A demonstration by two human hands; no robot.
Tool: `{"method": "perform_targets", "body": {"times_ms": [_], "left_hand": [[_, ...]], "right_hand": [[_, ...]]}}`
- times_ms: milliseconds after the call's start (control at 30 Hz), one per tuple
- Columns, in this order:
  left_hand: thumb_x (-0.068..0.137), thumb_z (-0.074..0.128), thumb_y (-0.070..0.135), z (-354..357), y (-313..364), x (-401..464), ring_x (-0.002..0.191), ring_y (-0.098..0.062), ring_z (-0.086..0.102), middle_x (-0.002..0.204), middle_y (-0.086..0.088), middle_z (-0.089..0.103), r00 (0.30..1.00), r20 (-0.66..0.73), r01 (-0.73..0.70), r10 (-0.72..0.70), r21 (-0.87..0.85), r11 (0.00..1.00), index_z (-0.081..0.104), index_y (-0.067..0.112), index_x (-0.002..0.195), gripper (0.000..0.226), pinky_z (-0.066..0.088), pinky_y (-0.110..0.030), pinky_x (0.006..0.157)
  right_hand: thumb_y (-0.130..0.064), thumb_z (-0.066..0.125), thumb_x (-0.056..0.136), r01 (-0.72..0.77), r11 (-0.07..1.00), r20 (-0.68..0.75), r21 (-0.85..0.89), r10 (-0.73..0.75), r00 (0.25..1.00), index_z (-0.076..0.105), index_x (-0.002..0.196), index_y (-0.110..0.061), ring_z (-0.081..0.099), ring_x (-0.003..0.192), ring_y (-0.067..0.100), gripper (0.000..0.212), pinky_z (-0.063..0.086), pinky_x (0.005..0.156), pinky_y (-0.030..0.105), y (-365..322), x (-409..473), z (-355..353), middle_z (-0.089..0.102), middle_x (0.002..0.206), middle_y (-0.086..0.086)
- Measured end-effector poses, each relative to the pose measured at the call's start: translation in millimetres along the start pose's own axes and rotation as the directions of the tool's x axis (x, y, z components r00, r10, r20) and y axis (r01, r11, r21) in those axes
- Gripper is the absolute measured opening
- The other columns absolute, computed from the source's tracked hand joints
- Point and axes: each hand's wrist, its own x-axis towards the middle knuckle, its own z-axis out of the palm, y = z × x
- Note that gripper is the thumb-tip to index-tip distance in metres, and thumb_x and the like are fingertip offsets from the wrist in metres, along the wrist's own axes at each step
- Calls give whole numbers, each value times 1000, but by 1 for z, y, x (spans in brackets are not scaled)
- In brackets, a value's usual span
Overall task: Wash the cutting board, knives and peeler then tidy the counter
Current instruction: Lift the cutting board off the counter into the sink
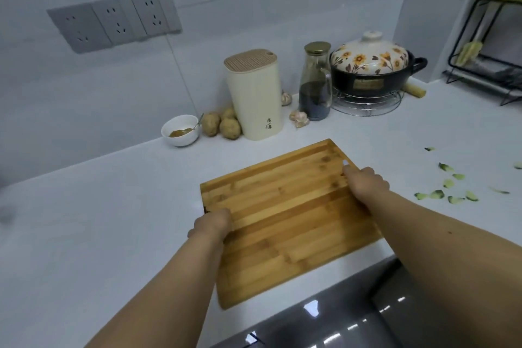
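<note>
- rectangular striped bamboo cutting board (288, 215) flat on smooth white surface (113, 220), between both hands
- left hand (211, 224) grasping its left edge
- right hand (367, 182) grasping its right edge
- green peel scraps (449, 192) right of right hand

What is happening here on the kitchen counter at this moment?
A person holds a wooden cutting board by its two side edges: the left hand grips the left edge and the right hand grips the right edge. The board lies on the white counter, with its near end over the counter's front edge. Green peel scraps lie scattered on the counter to the right. Behind the board stand a cream knife block, some potatoes and a small white bowl.
</note>
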Motion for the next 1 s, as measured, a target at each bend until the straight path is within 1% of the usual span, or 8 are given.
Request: {"method": "perform_targets", "body": {"times_ms": [133,200,333,467,633,767,933,1000], "left_hand": [[77,48,27,-7,9,-19,92,-33,60,88,-9,58,999,37,-6,9,-69,998,51,16,77,11,52,-44,92],[79,49,25,-4,10,-14,91,-34,60,88,-10,58,1000,29,3,0,-111,994,51,16,75,9,52,-45,91],[62,48,41,9,-4,43,81,-36,65,92,-10,66,999,0,45,-46,-154,987,64,19,91,40,55,-50,80],[57,46,60,12,-9,50,76,-36,66,89,-10,68,993,-21,112,-115,-108,988,63,23,89,53,55,-52,73],[57,49,65,2,-5,34,72,-37,66,85,-13,67,988,-87,114,-131,-171,979,61,20,90,58,55,-53,70],[60,53,62,-3,12,21,76,-36,65,92,-11,67,986,-80,117,-144,-271,955,60,22,101,57,54,-52,74],[59,52,63,2,49,5,82,-35,65,98,-8,67,1000,28,20,-11,-311,950,64,25,104,60,55,-52,76],[63,49,64,13,69,-10,86,-36,65,100,-7,69,991,102,-53,87,-300,952,67,28,102,56,54,-54,78]], "right_hand": [[-71,21,88,16,999,2,33,-16,1000,34,142,-10,37,129,36,83,30,106,47,-3,5,2,42,141,16],[-73,19,87,15,999,4,46,-15,1000,35,141,-11,38,127,37,84,31,105,47,-5,5,1,44,139,15],[-76,18,84,0,993,22,119,-3,1000,39,140,-10,41,126,37,89,34,105,47,-2,9,-8,46,140,14],[-81,27,79,-76,937,113,341,39,993,40,141,-16,36,133,36,91,27,112,52,-1,13,-18,40,146,11],[-73,35,85,-147,855,180,498,64,982,39,142,-20,36,134,32,78,26,111,47,6,10,-19,37,149,8],[-69,36,88,-158,817,172,554,72,982,42,140,-19,39,131,31,73,29,106,44,16,8,-29,41,146,7],[-82,38,72,-141,784,104,604,97,990,48,135,-23,46,124,30,86,35,106,46,26,-8,-64,49,138,4],[-81,38,75,-122,758,65,641,105,992,49,133,-23,47,122,29,83,36,101,43,35,-12,-86,52,130,0]]}}
